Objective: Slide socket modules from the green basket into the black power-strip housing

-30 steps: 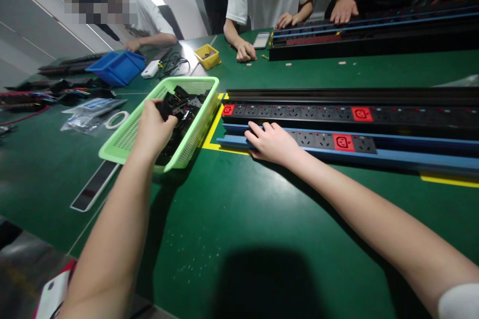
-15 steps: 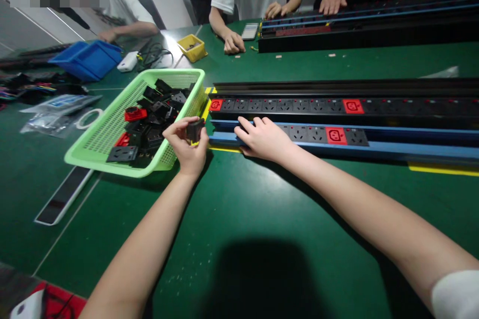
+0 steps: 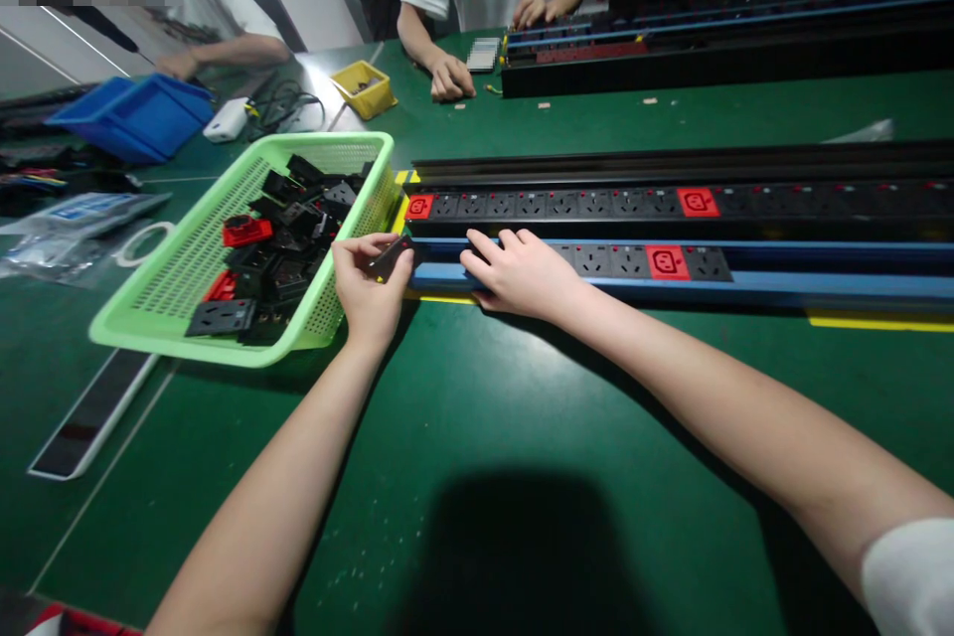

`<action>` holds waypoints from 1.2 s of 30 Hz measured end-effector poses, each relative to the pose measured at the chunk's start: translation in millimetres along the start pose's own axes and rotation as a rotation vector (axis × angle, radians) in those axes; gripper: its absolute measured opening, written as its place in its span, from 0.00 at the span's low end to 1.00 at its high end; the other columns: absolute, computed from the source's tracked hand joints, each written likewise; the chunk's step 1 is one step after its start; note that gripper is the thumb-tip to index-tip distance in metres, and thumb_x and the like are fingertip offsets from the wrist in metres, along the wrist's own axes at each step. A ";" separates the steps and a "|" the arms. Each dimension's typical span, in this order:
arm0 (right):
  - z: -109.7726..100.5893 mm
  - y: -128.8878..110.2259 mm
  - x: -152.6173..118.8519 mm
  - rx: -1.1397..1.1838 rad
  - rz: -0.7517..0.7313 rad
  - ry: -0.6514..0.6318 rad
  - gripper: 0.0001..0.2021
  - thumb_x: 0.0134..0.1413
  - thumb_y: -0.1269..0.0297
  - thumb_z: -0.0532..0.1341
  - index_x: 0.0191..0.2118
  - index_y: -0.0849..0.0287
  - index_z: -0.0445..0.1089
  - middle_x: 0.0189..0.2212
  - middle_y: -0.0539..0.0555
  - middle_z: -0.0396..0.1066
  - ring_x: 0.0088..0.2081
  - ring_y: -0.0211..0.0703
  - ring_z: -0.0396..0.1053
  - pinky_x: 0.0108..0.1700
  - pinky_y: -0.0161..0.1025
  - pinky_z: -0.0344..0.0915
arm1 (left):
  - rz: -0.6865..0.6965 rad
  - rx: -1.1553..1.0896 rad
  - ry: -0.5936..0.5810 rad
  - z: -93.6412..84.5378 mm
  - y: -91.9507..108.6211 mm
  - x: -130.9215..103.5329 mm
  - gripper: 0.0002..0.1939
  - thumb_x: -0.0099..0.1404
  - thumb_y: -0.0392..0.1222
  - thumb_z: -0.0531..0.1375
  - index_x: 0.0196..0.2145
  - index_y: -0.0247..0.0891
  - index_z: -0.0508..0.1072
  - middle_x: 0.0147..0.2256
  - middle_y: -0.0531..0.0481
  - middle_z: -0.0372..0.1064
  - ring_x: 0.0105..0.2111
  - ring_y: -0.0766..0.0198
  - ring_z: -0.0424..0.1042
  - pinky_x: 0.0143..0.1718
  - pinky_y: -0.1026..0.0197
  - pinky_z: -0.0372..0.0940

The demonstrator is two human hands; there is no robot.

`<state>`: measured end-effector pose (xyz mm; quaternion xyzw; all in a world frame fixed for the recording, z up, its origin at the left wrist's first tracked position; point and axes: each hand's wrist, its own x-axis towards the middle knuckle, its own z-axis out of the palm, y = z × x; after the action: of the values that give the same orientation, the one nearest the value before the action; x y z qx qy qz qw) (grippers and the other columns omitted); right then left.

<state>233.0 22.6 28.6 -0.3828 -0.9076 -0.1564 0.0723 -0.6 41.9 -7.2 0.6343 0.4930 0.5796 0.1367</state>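
My left hand (image 3: 367,293) pinches a black socket module (image 3: 389,258) between thumb and fingers, tilted, at the left end of the blue rail (image 3: 835,290). My right hand (image 3: 522,273) lies across that rail, fingers over its top and thumb at the near edge, covering part of the socket row. Right of this hand, black sockets (image 3: 630,261) and one red socket (image 3: 669,262) sit in the rail. Beside my left hand stands a light green basket (image 3: 298,343) with loose black and red socket modules (image 3: 287,229).
Behind the blue rail lies a black socket strip (image 3: 562,205). A blue bin (image 3: 138,117), a yellow box (image 3: 365,91) and a tape ring (image 3: 144,244) are at the left and back. Co-workers' hands (image 3: 451,78) are across the green table (image 3: 537,427).
The socket module in my left hand has turned and come closer to the rail's end. My right hand stays on the rail. Across the table, a co-worker's hand has lifted.
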 end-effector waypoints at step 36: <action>-5.4 0.6 1.7 -0.015 0.000 -0.083 0.22 0.69 0.57 0.52 0.62 0.62 0.63 0.69 0.69 0.59 0.49 0.61 0.71 0.44 0.49 0.65 | -0.372 -0.124 0.057 0.6 -24.9 6.5 0.23 0.72 0.49 0.51 0.46 0.32 0.81 0.45 0.45 0.78 0.44 0.58 0.74 0.49 0.59 0.67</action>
<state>232.3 22.3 34.3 -0.3896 -0.9086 -0.1472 0.0316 -12.7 59.1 -22.0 0.5059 0.5689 0.5914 0.2660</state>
